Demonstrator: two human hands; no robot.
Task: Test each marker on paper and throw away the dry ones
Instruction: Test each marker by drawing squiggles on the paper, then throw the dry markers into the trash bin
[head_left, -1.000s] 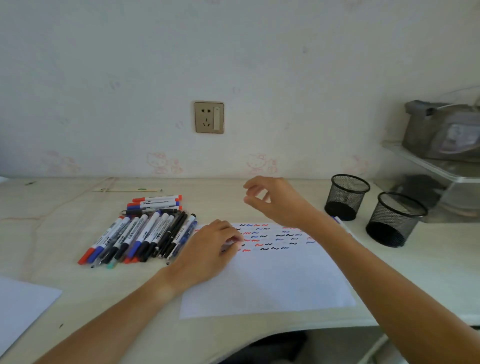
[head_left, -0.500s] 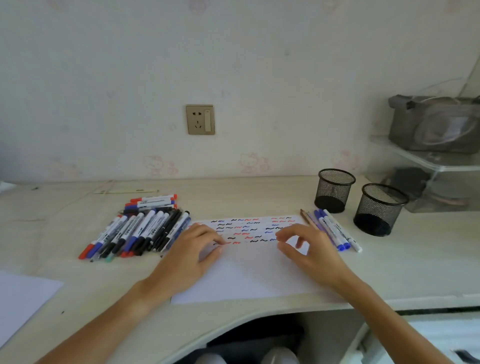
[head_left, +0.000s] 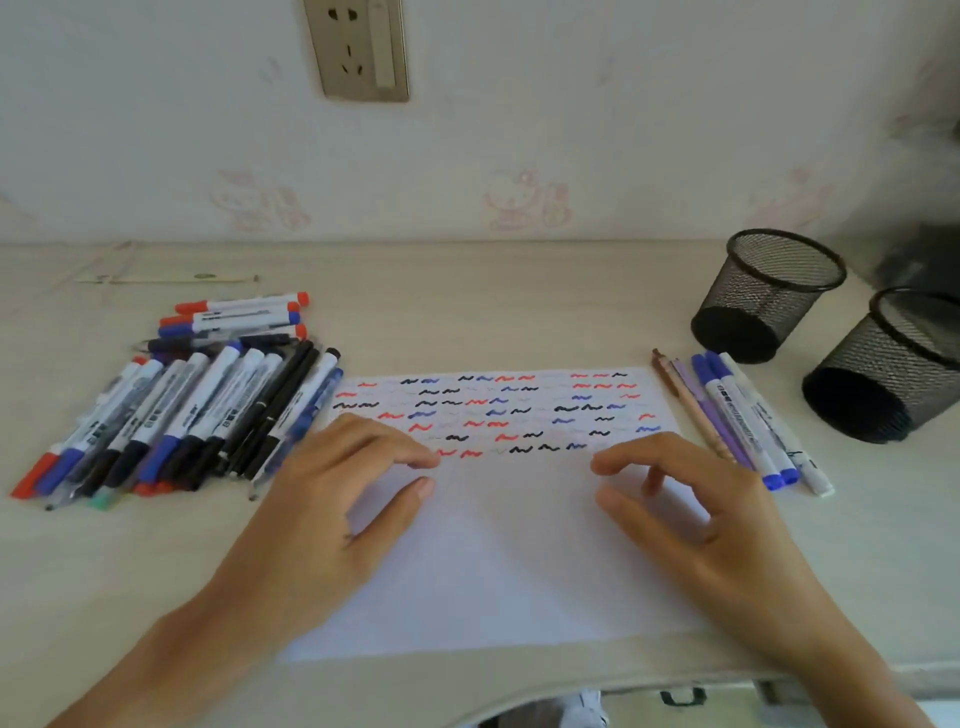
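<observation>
Pale wallpaper with faint cartoon prints is seen behind a light wood-grain desk (head_left: 467, 312), and a beige wall socket (head_left: 358, 47) is mounted above the desk line. At the centre of the desk a white sheet of paper (head_left: 493, 561) is laid flat; its far half is covered with rows of short red, blue and black test squiggles (head_left: 493, 410). The left hand (head_left: 332, 499) is rested palm down on the left part of the sheet, its fingers relaxed and loosely extended, and nothing is held in it. The right hand (head_left: 691, 514) is placed on the right part of the sheet with fingers loosely curved and spread, fingertips at the paper; nothing is gripped in it. A large pile of markers (head_left: 171, 415) with red, blue and black caps is located on the desk to the left of the paper, just beside the left hand. A small row of pens and markers (head_left: 737, 421) is laid just beside the right edge of the paper, near the right hand. Two black mesh pen cups (head_left: 769, 296) are positioned at the far right of the desk, close to each other. A thin pale stick (head_left: 166, 279) is seen near the wall, beyond the pile.
</observation>
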